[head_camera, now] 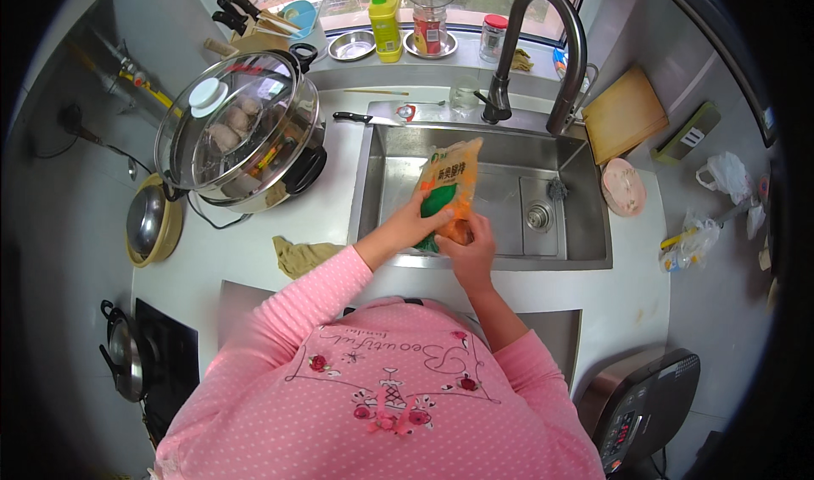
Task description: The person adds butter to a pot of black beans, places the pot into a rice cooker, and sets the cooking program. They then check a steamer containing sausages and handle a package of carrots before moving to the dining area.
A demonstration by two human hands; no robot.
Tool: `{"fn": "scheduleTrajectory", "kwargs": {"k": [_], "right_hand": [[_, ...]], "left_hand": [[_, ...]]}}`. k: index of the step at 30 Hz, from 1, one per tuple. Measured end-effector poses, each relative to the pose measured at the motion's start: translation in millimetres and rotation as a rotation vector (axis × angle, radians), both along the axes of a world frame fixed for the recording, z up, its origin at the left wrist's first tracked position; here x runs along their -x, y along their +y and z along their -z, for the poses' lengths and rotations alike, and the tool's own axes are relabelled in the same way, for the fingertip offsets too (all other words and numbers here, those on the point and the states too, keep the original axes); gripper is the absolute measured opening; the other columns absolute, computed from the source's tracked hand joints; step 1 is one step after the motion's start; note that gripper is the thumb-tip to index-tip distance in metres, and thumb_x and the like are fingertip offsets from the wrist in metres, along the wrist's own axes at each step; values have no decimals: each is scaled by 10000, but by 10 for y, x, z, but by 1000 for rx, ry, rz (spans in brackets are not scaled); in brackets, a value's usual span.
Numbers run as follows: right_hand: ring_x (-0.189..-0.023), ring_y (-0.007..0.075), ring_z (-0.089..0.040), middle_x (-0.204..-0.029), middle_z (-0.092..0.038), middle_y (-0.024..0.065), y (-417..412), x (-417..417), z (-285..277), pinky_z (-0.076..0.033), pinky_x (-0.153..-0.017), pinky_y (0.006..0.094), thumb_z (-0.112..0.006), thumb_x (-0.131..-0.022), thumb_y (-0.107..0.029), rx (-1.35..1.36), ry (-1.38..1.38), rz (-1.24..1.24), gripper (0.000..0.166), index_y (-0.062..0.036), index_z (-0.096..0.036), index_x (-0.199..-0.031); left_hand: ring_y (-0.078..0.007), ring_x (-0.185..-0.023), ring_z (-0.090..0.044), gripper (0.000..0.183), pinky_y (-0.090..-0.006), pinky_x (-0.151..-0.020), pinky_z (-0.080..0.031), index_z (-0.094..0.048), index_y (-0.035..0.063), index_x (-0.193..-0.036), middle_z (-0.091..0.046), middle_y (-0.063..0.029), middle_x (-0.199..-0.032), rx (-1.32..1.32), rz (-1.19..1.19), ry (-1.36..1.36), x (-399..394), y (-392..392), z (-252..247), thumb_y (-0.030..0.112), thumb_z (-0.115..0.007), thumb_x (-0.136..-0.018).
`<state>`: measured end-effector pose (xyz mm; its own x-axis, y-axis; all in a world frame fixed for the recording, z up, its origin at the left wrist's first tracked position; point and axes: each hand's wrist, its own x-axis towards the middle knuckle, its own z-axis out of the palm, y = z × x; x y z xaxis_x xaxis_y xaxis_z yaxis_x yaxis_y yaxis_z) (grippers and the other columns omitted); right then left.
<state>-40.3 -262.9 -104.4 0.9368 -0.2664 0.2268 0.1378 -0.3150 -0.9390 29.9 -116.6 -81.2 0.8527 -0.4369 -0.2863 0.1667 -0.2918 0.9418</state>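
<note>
Both hands hold an orange and green plastic food packet (450, 175) over the near side of a steel sink (394, 203). My left hand (413, 224) grips its left side, thumb across the front. At the lower right corner, my right hand (469, 244) pinches the packet, where reddish-orange contents show through. The packet's top points toward the window and bears printed writing. Beneath it, the basin holds a drain strainer (538, 216) and a dark scrubber (556, 190) on the right.
A lidded electric steamer (267, 181) with food inside stands left of the sink. A knife (356, 118) lies by the sink's back left corner. The faucet (509, 66) arches behind. An olive cloth (302, 256) lies in front left; a rice cooker (642, 410) sits lower right.
</note>
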Motion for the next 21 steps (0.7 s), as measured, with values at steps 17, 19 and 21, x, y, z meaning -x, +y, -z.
{"fn": "scheduleTrajectory", "kwargs": {"k": [17,19,21], "right_hand": [[-1262,409,-426,-1332,-474,170,275,-7,-234,-434,-976,432,-641,-776,-89,431,-241,-141,452,-38,-566,-1219],[-1270,379,-431,-1331,-477,179,210,-51,-202,-419,-990,414,-646,-791,-83,255,-214,-157,455,-31,-555,-1233],[-1274,359,-434,-1332,-476,185,51,-130,-50,-404,-1003,402,-639,-815,-74,7,-156,-163,448,-21,-536,-1248]], "left_hand": [[-199,-1018,-590,423,-337,-877,-504,-475,67,-1226,-585,-105,-1153,579,-456,320,66,11,226,415,-365,-1013],[-177,-968,-602,398,-327,-813,-520,-472,43,-1234,-583,-93,-1126,567,-528,301,15,45,187,365,-388,-1015],[-175,-973,-602,406,-328,-808,-523,-465,49,-1242,-578,-86,-1128,470,-568,267,-36,165,240,376,-389,-1014]]}}
